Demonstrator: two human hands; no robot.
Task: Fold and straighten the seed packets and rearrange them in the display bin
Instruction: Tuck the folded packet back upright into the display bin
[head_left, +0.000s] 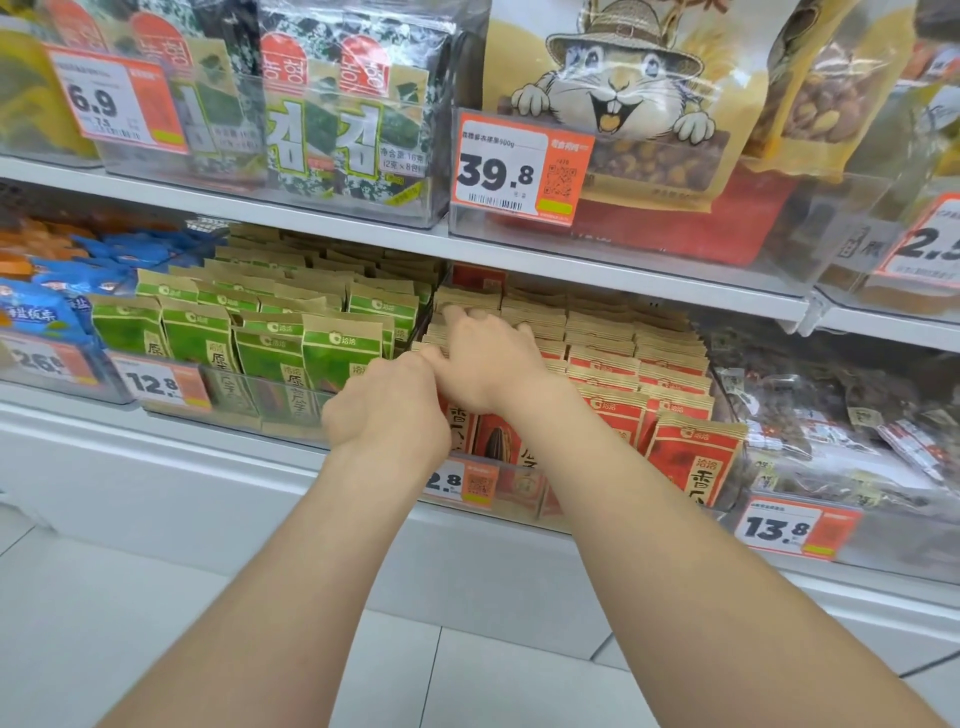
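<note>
Red seed packets with kraft-paper tops stand in rows inside a clear display bin on the lower shelf. My right hand reaches into the left column of that bin, its fingers curled over the packet tops further back. My left hand sits just in front and to the left, knuckles up, fingers curled down at the front of the same column. What its fingertips hold is hidden. Both hands nearly touch.
A neighbouring bin of green seed packets stands to the left, blue bags further left, clear-wrapped snacks to the right. The upper shelf edge hangs close above the bins. Price tags line the front.
</note>
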